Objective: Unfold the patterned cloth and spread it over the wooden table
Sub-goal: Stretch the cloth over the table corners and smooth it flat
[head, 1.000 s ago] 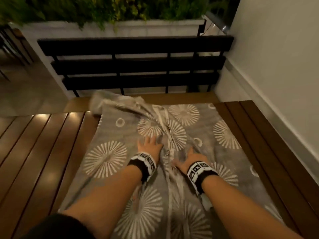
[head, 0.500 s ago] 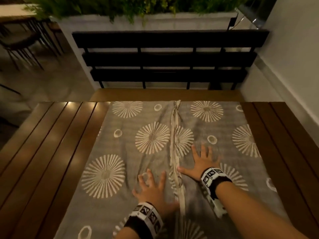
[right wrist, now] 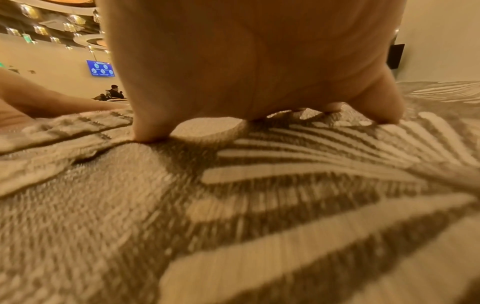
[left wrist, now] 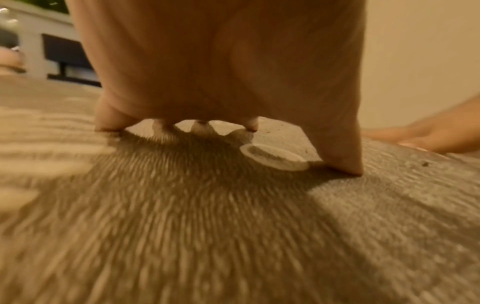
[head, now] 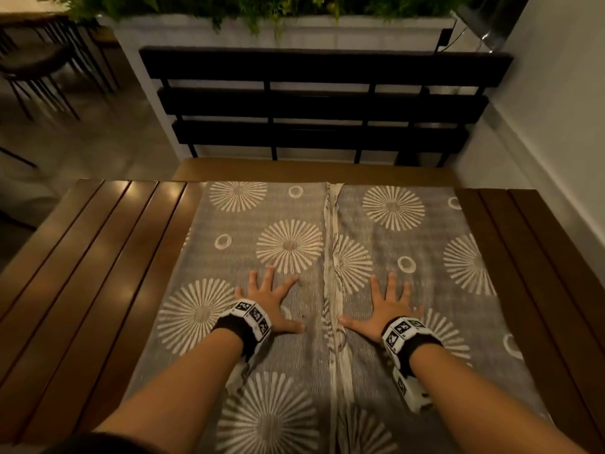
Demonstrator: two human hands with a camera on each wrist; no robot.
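Patterned cloth [head: 327, 257] lies flat along the middle of the wooden counter [head: 98, 257], a raised seam running from 12 to 6 o'clock. Both hands press palm-down on it with fingers spread and straight: left hand [head: 270, 304] at the seam's 9 o'clock side, right hand [head: 386, 309] at its 3 o'clock side, thumbs pointing toward the seam.

1. A black slatted bench [head: 324, 106] is standing against a white planter box [head: 294, 31] that is holding green foliage [head: 262, 6].
2. A pale wall [head: 556, 93] is running along the right.
3. Dark chairs [head: 42, 70] are sitting on a dim tiled floor [head: 98, 142].
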